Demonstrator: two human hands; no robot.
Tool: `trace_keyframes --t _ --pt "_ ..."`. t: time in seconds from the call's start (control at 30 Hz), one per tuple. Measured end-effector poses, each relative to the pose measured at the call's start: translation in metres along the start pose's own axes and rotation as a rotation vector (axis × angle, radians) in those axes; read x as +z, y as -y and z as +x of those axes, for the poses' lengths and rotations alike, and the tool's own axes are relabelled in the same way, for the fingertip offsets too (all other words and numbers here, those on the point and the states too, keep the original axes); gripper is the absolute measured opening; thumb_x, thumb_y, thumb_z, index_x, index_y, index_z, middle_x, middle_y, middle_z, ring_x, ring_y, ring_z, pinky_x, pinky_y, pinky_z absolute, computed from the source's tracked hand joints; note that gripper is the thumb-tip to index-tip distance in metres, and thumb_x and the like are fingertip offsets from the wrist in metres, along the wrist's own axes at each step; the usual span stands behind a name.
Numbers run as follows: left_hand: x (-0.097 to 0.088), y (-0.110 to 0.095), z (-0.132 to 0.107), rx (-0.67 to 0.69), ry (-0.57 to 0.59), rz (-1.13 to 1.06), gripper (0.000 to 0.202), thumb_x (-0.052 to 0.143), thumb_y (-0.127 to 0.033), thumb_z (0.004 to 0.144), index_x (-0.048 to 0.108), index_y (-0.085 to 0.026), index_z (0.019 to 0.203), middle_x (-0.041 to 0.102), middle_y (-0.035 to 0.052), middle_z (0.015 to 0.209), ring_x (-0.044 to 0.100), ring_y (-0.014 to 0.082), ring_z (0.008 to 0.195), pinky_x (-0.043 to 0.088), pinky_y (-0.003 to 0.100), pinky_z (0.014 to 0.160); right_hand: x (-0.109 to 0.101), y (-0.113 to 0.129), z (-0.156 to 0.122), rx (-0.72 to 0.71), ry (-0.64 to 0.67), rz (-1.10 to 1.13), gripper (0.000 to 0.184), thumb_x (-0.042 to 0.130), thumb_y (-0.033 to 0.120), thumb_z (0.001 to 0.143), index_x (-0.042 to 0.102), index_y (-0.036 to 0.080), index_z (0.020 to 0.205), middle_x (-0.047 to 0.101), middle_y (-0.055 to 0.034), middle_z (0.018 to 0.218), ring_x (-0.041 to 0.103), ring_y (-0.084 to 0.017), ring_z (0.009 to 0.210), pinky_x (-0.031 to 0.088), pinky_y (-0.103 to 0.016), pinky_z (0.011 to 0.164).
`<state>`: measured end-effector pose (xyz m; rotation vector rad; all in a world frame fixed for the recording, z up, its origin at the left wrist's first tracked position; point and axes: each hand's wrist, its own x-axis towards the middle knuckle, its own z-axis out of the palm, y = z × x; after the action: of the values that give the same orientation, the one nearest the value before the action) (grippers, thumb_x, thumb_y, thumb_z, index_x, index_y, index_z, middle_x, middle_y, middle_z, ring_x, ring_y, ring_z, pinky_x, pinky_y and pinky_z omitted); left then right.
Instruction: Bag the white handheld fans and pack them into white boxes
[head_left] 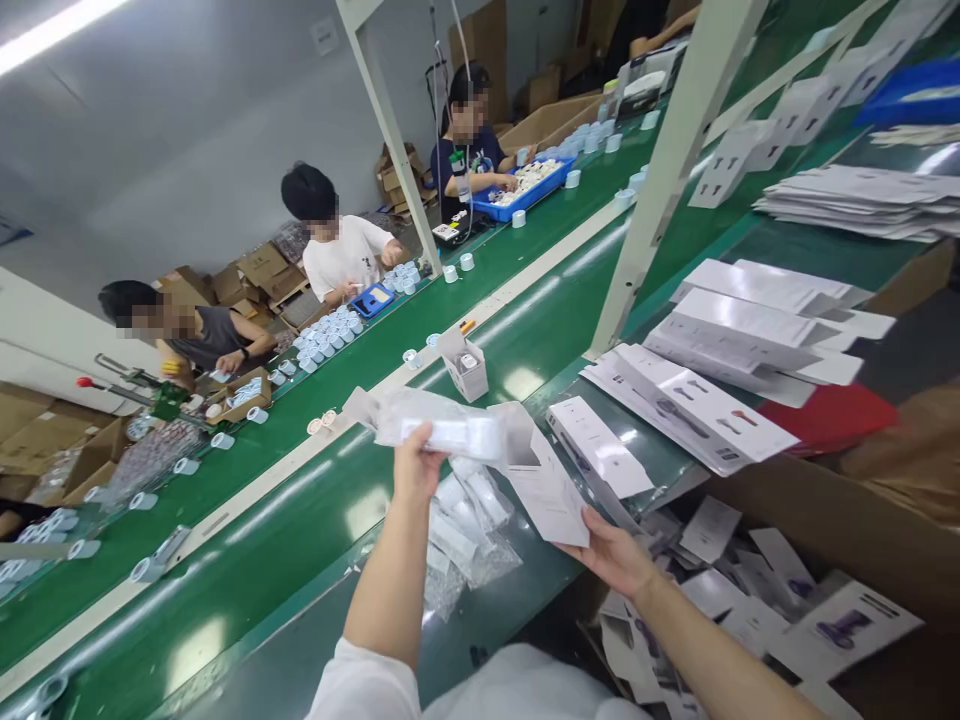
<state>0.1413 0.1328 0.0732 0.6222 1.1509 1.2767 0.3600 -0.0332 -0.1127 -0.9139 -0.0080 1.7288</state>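
Note:
My left hand (417,466) is closed on a clear plastic bag with a white item inside (442,425), its end at the open flap of a white carton. My right hand (611,552) holds that white carton (541,482) from below, its open end turned toward the bag. Under both hands lies a heap of several more clear bagged items (465,530) on the green bench.
An open small white box (465,368) stands on the green conveyor belt (315,500). Folded white cartons (690,405) lie stacked to the right, leaflets (847,625) in a box below. Three people work across the belt among small white cups (330,335). A white frame post (660,170) rises ahead.

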Motion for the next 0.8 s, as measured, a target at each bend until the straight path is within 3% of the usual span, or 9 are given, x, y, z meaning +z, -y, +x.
trace_keyframes --t 0.2,0.3,0.37,0.47,0.53,0.6,0.67,0.7,0.8 --pt "0.026 0.013 -0.019 -0.087 -0.163 0.021 0.038 0.079 -0.025 0.06 0.063 -0.013 0.092 0.066 0.0041 0.077 0.063 0.0143 0.06 0.052 0.022 0.048 0.001 0.0 0.019 -0.119 -0.032 -0.323 0.04 0.076 0.043 0.064 0.061 0.026 0.096 0.075 -0.0071 0.091 0.071 -0.029 0.096 0.055 -0.05 0.092" --pt "0.026 0.021 -0.031 -0.009 -0.135 0.145 0.044 0.082 -0.026 0.056 0.064 -0.013 0.094 0.068 0.0044 0.079 0.064 0.0155 0.063 0.051 0.022 0.048 0.001 -0.003 0.018 -0.144 -0.099 -0.444 0.036 0.074 0.04 0.064 0.061 0.025 0.094 0.073 -0.0087 0.091 0.07 -0.031 0.096 0.053 -0.052 0.093" --pt "0.023 0.026 -0.04 0.051 -0.087 0.267 0.048 0.085 -0.025 0.052 0.064 -0.014 0.093 0.068 0.0048 0.08 0.065 0.0167 0.065 0.051 0.022 0.048 0.009 -0.002 0.013 -0.2 -0.186 -0.549 0.04 0.073 0.039 0.064 0.061 0.023 0.099 0.07 -0.0127 0.107 0.063 -0.035 0.11 0.047 -0.057 0.098" --pt "0.016 0.031 -0.053 0.057 -0.079 0.338 0.047 0.085 -0.026 0.05 0.064 -0.014 0.089 0.068 0.0061 0.081 0.065 0.0178 0.067 0.051 0.023 0.049 0.039 0.014 0.007 -0.39 -0.262 -0.727 0.066 0.074 0.037 0.063 0.055 0.025 0.125 0.046 -0.011 0.144 0.033 -0.036 0.139 0.029 -0.056 0.112" --pt "0.01 0.03 -0.062 0.049 -0.086 0.35 0.046 0.084 -0.027 0.05 0.064 -0.013 0.089 0.068 0.0066 0.082 0.065 0.0182 0.068 0.051 0.023 0.049 0.066 0.037 0.006 -0.574 -0.186 -1.01 0.079 0.074 0.036 0.065 0.045 0.028 0.138 0.032 -0.0078 0.154 0.021 -0.035 0.144 0.023 -0.051 0.115" --pt "0.003 0.026 -0.071 0.054 -0.075 0.374 0.046 0.083 -0.026 0.049 0.065 -0.013 0.089 0.068 0.0062 0.081 0.065 0.018 0.067 0.051 0.023 0.049 0.092 0.063 0.008 -0.631 0.048 -1.367 0.074 0.071 0.032 0.066 0.048 0.026 0.136 0.04 -0.0099 0.147 0.035 -0.035 0.136 0.03 -0.049 0.111" --pt "-0.004 0.019 -0.08 0.052 -0.075 0.392 0.044 0.083 -0.025 0.049 0.065 -0.013 0.087 0.068 0.0055 0.078 0.065 0.0174 0.065 0.05 0.023 0.049 0.107 0.082 0.009 -0.59 0.254 -1.533 0.064 0.07 0.026 0.065 0.054 0.024 0.127 0.054 -0.009 0.131 0.054 -0.03 0.116 0.043 -0.042 0.099" --pt "-0.007 0.015 -0.084 0.049 -0.085 0.387 0.044 0.083 -0.024 0.049 0.065 -0.013 0.087 0.068 0.0054 0.078 0.065 0.0172 0.065 0.05 0.022 0.048 0.11 0.087 0.008 -0.571 0.298 -1.561 0.06 0.069 0.025 0.064 0.055 0.024 0.123 0.058 -0.0077 0.124 0.059 -0.027 0.106 0.046 -0.039 0.093" --pt "-0.01 0.008 -0.094 0.075 -0.131 0.287 0.049 0.081 -0.026 0.051 0.065 -0.015 0.096 0.07 0.0063 0.085 0.066 0.018 0.067 0.049 0.022 0.047 0.102 0.082 -0.002 -0.568 0.271 -1.589 0.057 0.071 0.03 0.065 0.052 0.025 0.118 0.062 -0.0057 0.112 0.062 -0.025 0.091 0.049 -0.035 0.082"
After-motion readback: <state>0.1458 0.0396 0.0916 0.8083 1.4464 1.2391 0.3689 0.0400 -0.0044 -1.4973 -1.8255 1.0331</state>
